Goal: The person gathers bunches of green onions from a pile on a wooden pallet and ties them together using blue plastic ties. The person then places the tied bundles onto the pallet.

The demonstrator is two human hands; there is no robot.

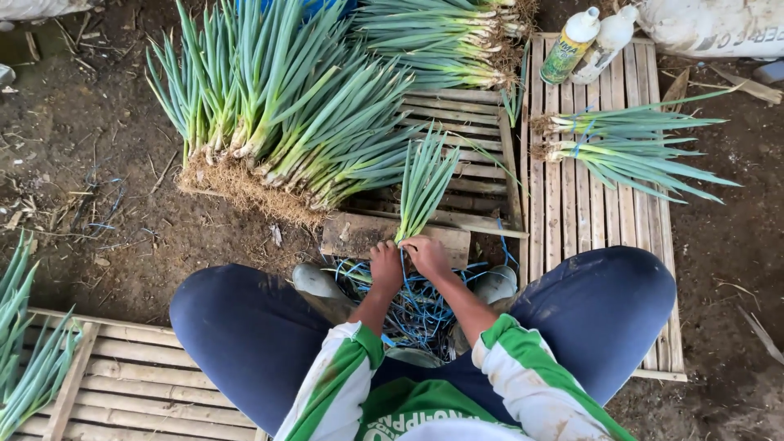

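Hands meet at the base of a small bunch of green onions (422,189): the left hand (385,265) and the right hand (426,255) are both curled closed around the stalk ends, just above a tangle of blue string (420,310) that lies between the person's boots. The bunch stands nearly upright and fans out over a slatted wooden pallet (469,175), with a short wooden block (359,235) just in front of the hands. The leaves look light, soft and easily creased, so the firm lower stalks near the roots seem the sound place to grip, as both hands do; squeezing higher up would likely bruise or snap the hollow blades. The stalks may be damp and slightly slippery, judging by the muddy ground (106,163). A strand of the string appears to run up toward the fingers, though whether it is wrapped around the stalks cannot be told. To the left, a large heap of loose onions (278,114) lies with roots toward the person; to the right, a tied bundle (629,147) rests on another slatted surface (563,220), near two plastic bottles (588,37).
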